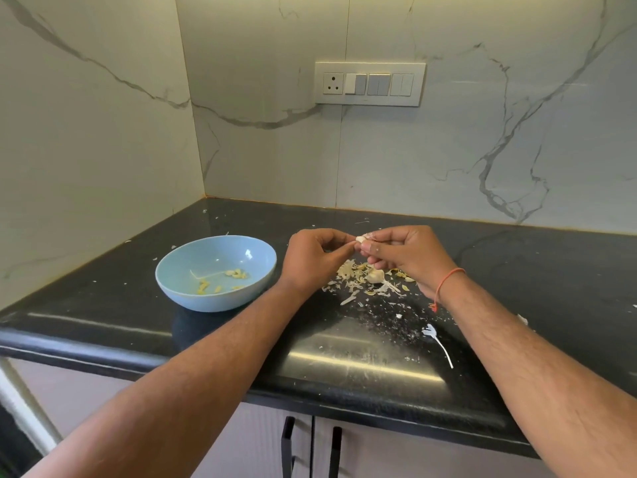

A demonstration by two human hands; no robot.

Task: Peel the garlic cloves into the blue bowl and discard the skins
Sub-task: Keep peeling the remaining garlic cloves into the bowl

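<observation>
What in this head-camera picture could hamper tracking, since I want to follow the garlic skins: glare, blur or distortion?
Head view: bright streaks of glare lie on the black countertop near its front edge, washing out the small skin flakes there; wide-angle distortion bends the counter edge and stretches the forearms; the garlic clove pinched between the left hand and right hand is soft and small; the blue bowl is evenly lit.

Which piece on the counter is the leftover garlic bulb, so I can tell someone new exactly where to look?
Start at the black countertop and find the blue bowl; look to its right, under the two raised hands, to the heap of papery skins. The garlic bulb sits in that heap: a rounded whitish lump with a thin stalk, unlike the flat flakes around it.
</observation>
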